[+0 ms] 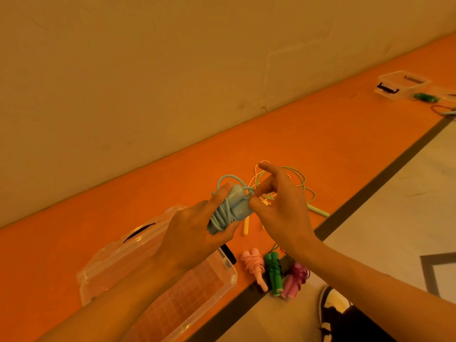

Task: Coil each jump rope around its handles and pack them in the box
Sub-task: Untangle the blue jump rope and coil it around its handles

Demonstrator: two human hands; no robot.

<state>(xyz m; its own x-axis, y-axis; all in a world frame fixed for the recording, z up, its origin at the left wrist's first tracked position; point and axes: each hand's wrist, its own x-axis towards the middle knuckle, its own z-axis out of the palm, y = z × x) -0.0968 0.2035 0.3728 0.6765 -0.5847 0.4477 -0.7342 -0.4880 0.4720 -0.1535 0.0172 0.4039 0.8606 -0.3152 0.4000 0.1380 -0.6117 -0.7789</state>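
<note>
no readable text, labels or numbers anywhere

Hands: two, the left hand (pixel 195 233) and the right hand (pixel 281 213).
Coiled jump ropes: five; the blue jump rope (pixel 234 208), pink jump rope (pixel 254 265), dark green jump rope (pixel 274 270), purple jump rope (pixel 296 277) and far green jump rope (pixel 425 97).
Loose jump ropes: two nearby, the yellow jump rope (pixel 246 227) and the light green jump rope (pixel 318 211); one red cord (pixel 439 109) at the far edge, cut off by the frame.
Clear plastic boxes: two, the near box (pixel 232 275) and the far box (pixel 402 86).
Shoes: one shoe (pixel 330 302).
</note>
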